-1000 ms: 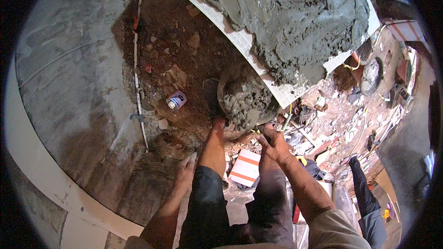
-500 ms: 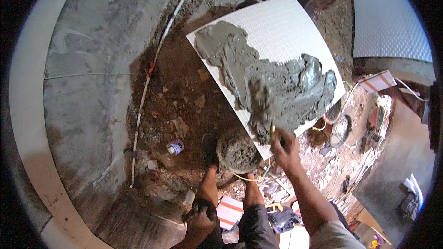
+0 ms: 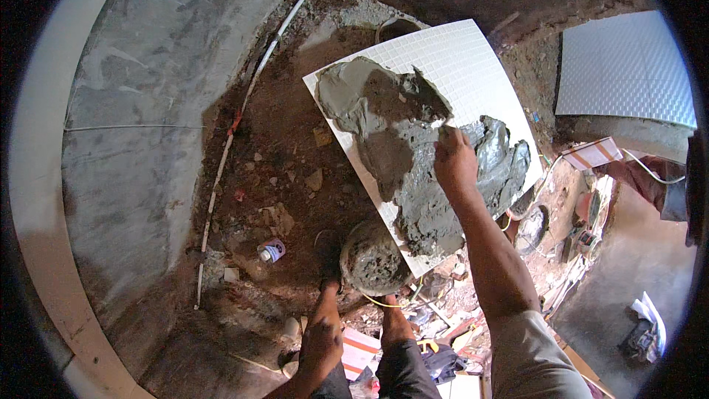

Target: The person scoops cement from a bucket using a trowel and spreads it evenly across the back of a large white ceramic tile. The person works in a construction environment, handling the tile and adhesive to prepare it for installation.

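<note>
A white textured panel [image 3: 473,59] lies at an angle ahead of me, with wet grey mortar [image 3: 380,151] spread thickly over its left and near parts. My right hand [image 3: 456,162] reaches over the mortar, closed around what looks like a trowel [image 3: 434,101], its blade mostly lost under grey mortar. Down by my knee my left hand [image 3: 322,347] rests with fingers curled, nothing visible in it. Beside the panel's near corner stands a round bucket [image 3: 353,270] containing mortar, close to my feet.
A long white pipe [image 3: 218,181] runs along the grey wall [image 3: 133,177] at left. A small white container [image 3: 271,250] lies on the dirt. Rubble and tools cover the ground at right. Another patterned white panel [image 3: 624,66] is at the far right, near a striped box [image 3: 592,154].
My right hand has moved forward across the panel with the trowel, from the near edge to the middle of the mortar. The mortar's far left surface has been reshaped. My left hand stays by the knee.
</note>
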### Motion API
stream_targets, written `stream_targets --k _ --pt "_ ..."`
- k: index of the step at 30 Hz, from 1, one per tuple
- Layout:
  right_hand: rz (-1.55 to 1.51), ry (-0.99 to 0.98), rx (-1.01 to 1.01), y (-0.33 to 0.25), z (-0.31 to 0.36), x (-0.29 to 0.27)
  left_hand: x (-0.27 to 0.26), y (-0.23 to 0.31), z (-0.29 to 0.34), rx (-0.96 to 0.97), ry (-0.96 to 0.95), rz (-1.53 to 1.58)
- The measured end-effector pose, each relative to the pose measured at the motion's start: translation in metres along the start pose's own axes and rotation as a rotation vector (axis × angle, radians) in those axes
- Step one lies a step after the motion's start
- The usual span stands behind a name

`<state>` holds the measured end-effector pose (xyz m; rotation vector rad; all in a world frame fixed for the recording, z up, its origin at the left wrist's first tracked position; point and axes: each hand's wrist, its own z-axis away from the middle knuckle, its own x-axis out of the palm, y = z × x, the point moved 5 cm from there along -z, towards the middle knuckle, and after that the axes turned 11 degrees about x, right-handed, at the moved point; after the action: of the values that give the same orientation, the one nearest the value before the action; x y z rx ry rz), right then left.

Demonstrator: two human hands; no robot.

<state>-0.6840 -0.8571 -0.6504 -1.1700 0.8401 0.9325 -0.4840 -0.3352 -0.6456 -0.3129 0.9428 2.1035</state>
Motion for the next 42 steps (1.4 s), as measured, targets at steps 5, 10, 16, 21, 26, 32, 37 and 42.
stream_targets --k 5,10,16,21,26,32,37,42 --pt "-0.236 -0.067 0.247 0.064 0.02 -0.011 -0.024 0.034 -0.193 0.159 0.199 0.708" --pt "-0.938 -0.42 0.763 0.037 0.049 0.038 -0.044 0.07 -0.298 0.236 0.312 1.318" --pt "-0.021 -0.105 0.065 0.012 -0.033 0.008 -0.07 0.081 -0.307 0.059 0.248 0.946" --pt "0.043 -0.037 -0.032 0.006 -0.023 0.004 -0.077 0.084 -0.302 0.138 0.407 1.065" --pt "0.009 -0.089 0.023 0.04 -0.032 0.023 -0.103 0.116 -0.302 0.022 0.337 0.723" --pt "-0.024 -0.088 -0.009 0.028 -0.034 0.026 -0.075 0.098 -0.315 0.126 0.382 1.015" --pt "0.041 -0.05 -0.022 0.039 -0.031 0.022 -0.047 0.09 -0.325 0.083 0.353 1.058" --pt "-0.216 0.026 0.117 0.022 -0.008 -0.01 -0.07 0.088 -0.317 0.004 0.266 0.844"
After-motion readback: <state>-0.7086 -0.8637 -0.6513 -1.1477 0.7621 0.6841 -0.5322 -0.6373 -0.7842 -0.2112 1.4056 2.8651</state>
